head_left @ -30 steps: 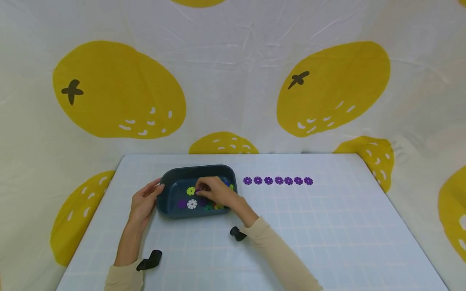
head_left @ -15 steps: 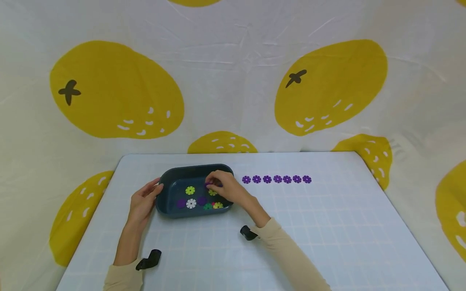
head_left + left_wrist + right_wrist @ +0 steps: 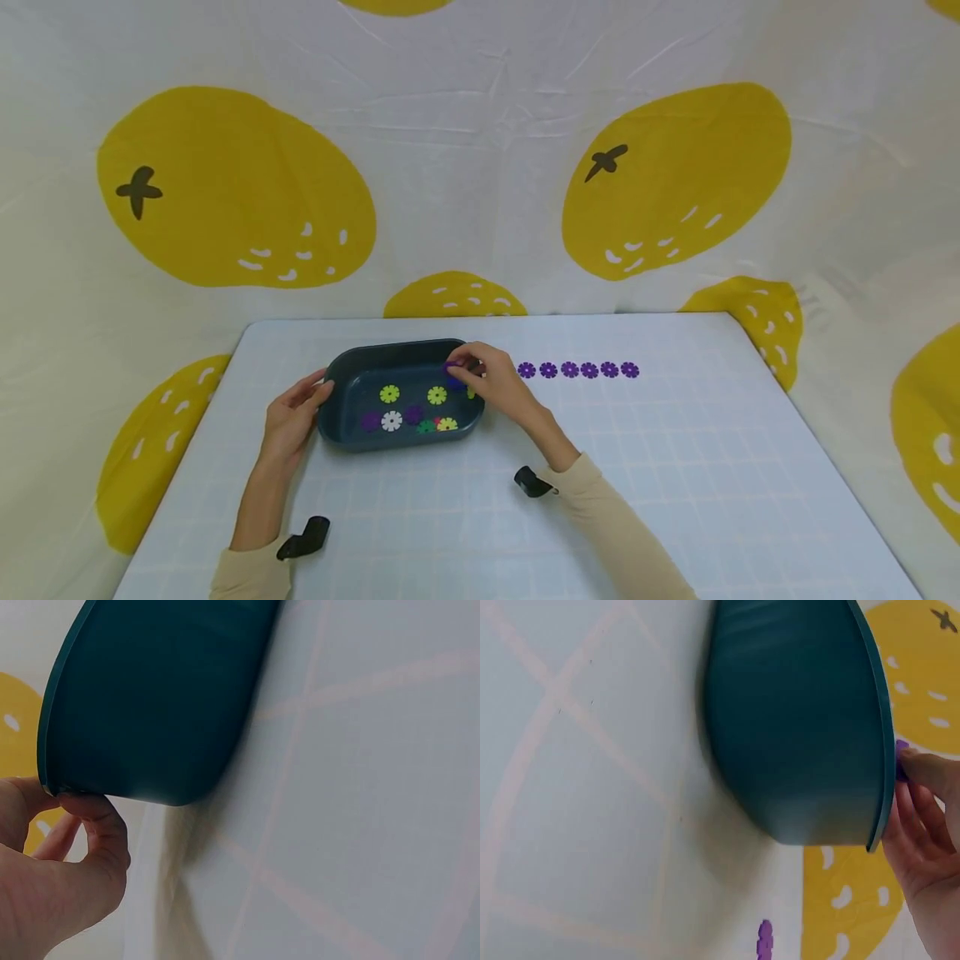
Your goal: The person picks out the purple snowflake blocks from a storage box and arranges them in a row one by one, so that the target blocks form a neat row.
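Note:
A dark teal oblong basin (image 3: 352,379) stands on the table, with loose flower-shaped plastic discs inside. My left hand (image 3: 287,425) holds its left end, thumb and fingers at the rim, as the left wrist view also shows with the basin wall (image 3: 150,697) above them. Over the right end, my right hand (image 3: 498,385) pinches a purple flower-shaped disc (image 3: 901,761) between thumb and fingers, just above rim height. Among the discs in the basin are a white one (image 3: 392,421), a yellow-green one (image 3: 389,393) and a dark purple one (image 3: 371,421).
Right of the basin, several purple flower-shaped discs (image 3: 570,369) lie in a straight row; my right hand covers the row's left end. The white gridded table (image 3: 675,483) ends at the back against a hanging cloth (image 3: 480,192) with yellow fruit prints.
My right hand has moved right and slightly up within the basin's outline, carrying the purple disc toward its right rim. The discs it covered show again. The left hand stays at the rim.

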Demonstrator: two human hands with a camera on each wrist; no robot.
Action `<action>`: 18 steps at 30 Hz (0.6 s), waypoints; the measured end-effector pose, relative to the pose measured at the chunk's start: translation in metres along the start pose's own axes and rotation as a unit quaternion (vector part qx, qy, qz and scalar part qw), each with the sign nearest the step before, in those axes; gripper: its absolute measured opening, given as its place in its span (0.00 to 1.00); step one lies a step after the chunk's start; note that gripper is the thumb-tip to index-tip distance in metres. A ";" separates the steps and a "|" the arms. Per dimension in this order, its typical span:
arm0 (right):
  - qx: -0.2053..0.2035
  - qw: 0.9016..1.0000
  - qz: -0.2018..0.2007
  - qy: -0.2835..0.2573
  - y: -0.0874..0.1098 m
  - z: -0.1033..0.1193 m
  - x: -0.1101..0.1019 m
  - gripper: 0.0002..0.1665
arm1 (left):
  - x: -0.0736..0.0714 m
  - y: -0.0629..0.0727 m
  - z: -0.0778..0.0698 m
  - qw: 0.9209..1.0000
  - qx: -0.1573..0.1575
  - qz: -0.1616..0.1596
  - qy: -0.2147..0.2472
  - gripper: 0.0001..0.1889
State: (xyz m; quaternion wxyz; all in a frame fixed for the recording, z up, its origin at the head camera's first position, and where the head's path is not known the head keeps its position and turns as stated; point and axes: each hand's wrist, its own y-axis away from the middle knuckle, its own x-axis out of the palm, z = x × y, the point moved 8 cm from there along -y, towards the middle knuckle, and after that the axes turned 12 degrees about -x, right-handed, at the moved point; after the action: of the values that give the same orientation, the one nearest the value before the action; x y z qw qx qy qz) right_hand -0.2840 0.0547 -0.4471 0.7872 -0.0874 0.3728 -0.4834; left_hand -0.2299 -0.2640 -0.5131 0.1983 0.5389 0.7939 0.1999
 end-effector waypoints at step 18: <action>0.055 0.994 -0.090 0.020 0.024 -0.023 -0.064 0.12 | -0.001 -0.003 0.003 1.000 -0.007 0.009 0.007 0.32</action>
State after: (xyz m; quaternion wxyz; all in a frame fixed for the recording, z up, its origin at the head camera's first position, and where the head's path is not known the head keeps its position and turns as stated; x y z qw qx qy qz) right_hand -0.2985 0.1254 -0.4429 0.7368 -0.0677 0.3520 -0.5733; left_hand -0.2302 -0.2650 -0.5166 0.1949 0.5436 0.7888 0.2106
